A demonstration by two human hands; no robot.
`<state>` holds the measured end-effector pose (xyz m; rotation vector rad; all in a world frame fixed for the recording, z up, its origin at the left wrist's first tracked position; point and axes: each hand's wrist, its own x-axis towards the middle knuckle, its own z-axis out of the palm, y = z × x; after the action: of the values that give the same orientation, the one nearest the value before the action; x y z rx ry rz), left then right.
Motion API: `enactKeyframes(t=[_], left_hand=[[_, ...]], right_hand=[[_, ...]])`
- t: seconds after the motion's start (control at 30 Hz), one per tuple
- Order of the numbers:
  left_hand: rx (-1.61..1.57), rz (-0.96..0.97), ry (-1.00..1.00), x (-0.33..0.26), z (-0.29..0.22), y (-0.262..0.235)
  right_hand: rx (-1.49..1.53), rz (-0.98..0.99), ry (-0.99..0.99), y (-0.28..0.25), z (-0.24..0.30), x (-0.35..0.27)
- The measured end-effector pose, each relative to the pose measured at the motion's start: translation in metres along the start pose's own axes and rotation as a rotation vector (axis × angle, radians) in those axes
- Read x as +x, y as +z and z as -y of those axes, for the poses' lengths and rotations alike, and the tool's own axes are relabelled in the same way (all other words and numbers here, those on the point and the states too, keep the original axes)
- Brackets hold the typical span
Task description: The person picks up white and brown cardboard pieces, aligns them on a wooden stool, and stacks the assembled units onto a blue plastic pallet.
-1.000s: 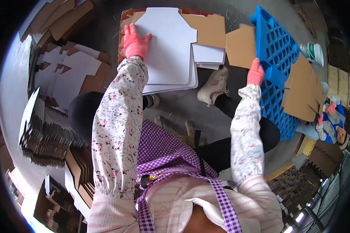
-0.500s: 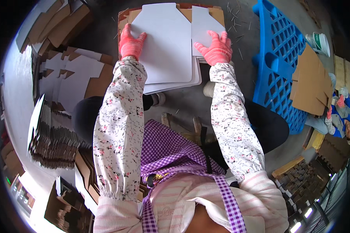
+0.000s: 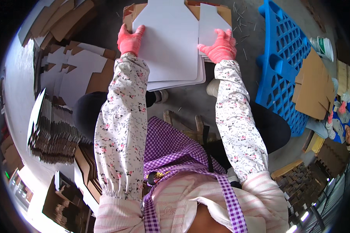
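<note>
A stack of white die-cut cardboard sheets (image 3: 171, 50) lies on brown cardboard on the floor in front of me. My left hand (image 3: 130, 39), in a pink glove, grips the left edge of the top sheet. My right hand (image 3: 220, 46), also gloved in pink, rests flat with fingers spread on a smaller white flap (image 3: 210, 23) at the stack's right side. Both forearms wear floral sleeves.
A blue plastic pallet (image 3: 284, 66) stands to the right, with brown cardboard pieces (image 3: 314, 85) leaning on it. Flat white and brown box blanks (image 3: 72, 73) lie at left, above a tall bundle of folded cartons (image 3: 46, 132). Another person (image 3: 340, 120) crouches at far right.
My right hand swung from the blue pallet over to the white stack and now presses on its right flap. My left hand stayed on the stack's left edge.
</note>
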<state>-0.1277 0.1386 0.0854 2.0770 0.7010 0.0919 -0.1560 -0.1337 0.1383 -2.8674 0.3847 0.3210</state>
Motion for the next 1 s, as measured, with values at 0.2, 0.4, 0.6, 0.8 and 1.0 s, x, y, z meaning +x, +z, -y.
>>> enactKeyframes(t=[0.2, 0.4, 0.6, 0.8, 1.0], left_hand=[[-0.469, 0.196, -0.056, 0.005, 0.003, 0.007], [0.334, 0.065, 1.078, -0.035, -0.036, 0.045], [0.611, 0.284, 1.303, -0.07, -0.047, 0.074], [0.469, 0.359, 1.358, -0.067, -0.055, 0.079], [0.375, 0.329, 1.419, -0.061, -0.057, 0.067]], right_hand=[[0.017, -0.023, -0.006, 0.002, -0.007, -0.001], [-0.036, 0.052, 0.014, -0.001, 0.001, 0.001], [-0.066, 0.028, 0.012, -0.007, 0.008, -0.004], [-0.082, 0.086, -0.12, -0.048, -0.038, -0.015], [-0.499, -0.693, 0.232, -0.147, -0.183, -0.056]])
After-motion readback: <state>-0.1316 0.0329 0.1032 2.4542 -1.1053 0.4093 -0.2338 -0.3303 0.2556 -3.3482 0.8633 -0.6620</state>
